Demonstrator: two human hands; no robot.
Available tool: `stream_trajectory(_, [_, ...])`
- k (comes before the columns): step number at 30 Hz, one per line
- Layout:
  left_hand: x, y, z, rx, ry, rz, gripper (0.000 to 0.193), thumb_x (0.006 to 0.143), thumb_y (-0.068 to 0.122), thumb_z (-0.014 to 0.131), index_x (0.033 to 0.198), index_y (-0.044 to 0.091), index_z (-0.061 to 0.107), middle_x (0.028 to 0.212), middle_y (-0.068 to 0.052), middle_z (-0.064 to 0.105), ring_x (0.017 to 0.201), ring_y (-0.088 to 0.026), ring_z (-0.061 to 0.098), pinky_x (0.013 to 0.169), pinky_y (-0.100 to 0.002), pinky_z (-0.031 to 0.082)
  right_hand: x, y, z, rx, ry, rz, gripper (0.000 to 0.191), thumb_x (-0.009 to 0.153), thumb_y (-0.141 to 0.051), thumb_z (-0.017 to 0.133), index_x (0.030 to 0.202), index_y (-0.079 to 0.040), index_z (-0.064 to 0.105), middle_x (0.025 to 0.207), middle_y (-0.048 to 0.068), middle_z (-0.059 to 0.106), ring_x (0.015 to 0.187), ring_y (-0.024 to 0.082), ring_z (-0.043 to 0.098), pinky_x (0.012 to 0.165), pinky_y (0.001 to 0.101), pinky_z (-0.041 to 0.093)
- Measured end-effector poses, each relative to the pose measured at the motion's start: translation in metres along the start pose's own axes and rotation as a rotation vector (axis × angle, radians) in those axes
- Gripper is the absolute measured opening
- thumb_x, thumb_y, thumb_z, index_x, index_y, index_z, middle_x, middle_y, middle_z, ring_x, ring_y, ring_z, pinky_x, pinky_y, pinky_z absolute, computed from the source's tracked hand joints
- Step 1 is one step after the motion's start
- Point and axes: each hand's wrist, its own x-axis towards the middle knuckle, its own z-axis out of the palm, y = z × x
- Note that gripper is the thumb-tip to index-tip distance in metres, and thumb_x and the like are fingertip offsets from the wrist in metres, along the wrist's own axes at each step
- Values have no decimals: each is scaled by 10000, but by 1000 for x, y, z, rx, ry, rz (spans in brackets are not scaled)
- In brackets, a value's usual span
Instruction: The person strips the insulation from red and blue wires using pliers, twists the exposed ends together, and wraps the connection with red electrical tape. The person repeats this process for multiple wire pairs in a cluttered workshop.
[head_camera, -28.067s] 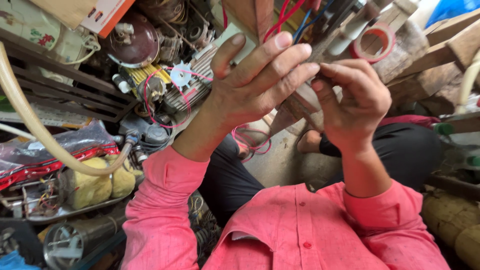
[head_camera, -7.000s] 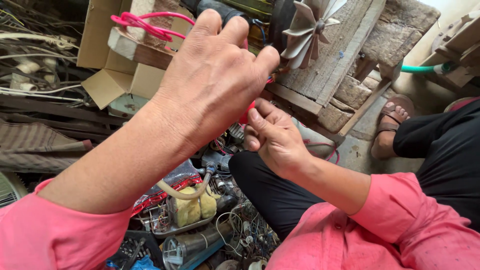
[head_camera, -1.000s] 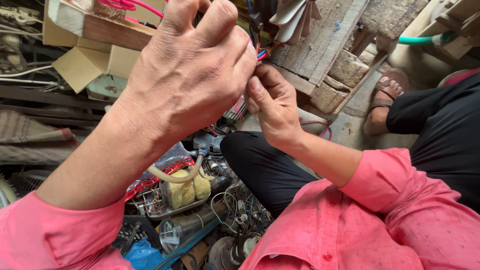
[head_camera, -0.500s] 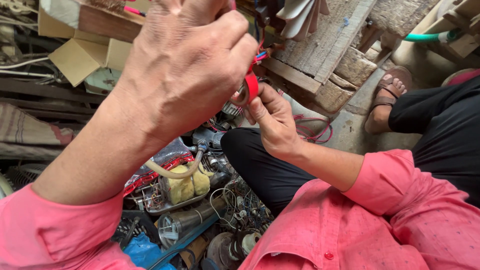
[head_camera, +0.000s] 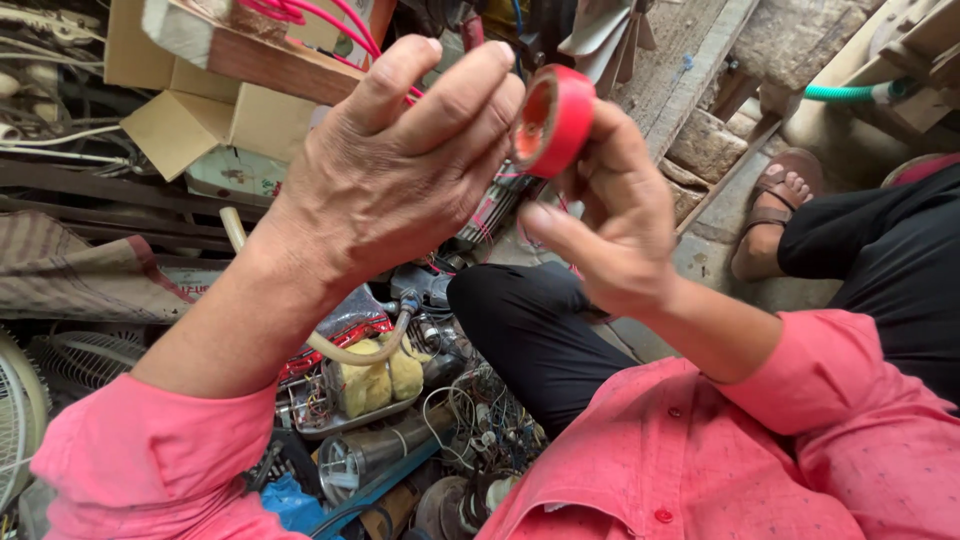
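a roll of red electrical tape (head_camera: 553, 120) is held up in the middle of the view, pinched at its rim by the right hand (head_camera: 610, 215). the left hand (head_camera: 400, 170) is curled with its fingertips (head_camera: 505, 95) pressed to the roll's left side (what lies under them is hidden). below, yellow sponges (head_camera: 375, 375) are seen in a metal tray (head_camera: 340, 428) among wires, with a cardboard box (head_camera: 205, 110) at far left.

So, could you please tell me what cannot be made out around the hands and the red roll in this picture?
- Head view: the left hand has its back to the camera, hiding its palm and what its fingertips pinch.
- The red tape roll is partly covered by the right hand; its free end is not visible.
- The small parts in the metal tray are too small to identify.
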Motion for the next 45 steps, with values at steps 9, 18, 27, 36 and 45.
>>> stream_trajectory(9, [-10, 14, 13, 118, 123, -29, 196, 1042, 137, 602, 1159, 28, 717, 1273, -39, 617, 1333, -197, 503, 1169, -436, 370, 36, 11, -8, -453, -8, -143, 187, 1089, 51, 645, 1263, 27, 581, 1078, 117, 727, 934, 114, 709, 828, 244, 599])
stream_trajectory(18, [5, 3, 9, 321, 148, 151, 265, 1121, 269, 548, 1127, 53, 702, 1245, -74, 666, 1329, -220, 508, 1106, -437, 378, 41, 10, -31, -851, -126, -344, 201, 1110, 86, 628, 1267, 6, 530, 993, 132, 758, 873, 129, 761, 723, 235, 560])
stream_trajectory(27, [12, -1, 3, 304, 113, 189, 238, 1042, 253, 597, 1100, 61, 725, 1166, -66, 658, 1266, -209, 498, 1165, -436, 356, 9, 15, -7, -493, 97, -260, 364, 1120, 27, 593, 1439, -34, 428, 1245, 101, 666, 771, 106, 620, 668, 250, 514])
stream_trajectory(36, [13, -3, 14, 309, 107, 195, 210, 1027, 212, 588, 1054, 48, 717, 1137, -90, 641, 1251, -246, 505, 1148, -438, 343, -24, 79, 12, 565, 162, 172, 676, 993, -48, 699, 1575, -109, 362, 1192, 48, 598, 711, 59, 451, 627, 207, 359])
stream_trajectory(45, [6, 6, 30, 149, 49, 32, 229, 999, 193, 569, 1117, 32, 680, 1222, -81, 622, 1302, -221, 462, 1148, -438, 308, -14, 79, 16, 578, 144, 206, 625, 1066, -74, 685, 1606, -132, 376, 1069, 18, 600, 654, 53, 414, 598, 203, 338])
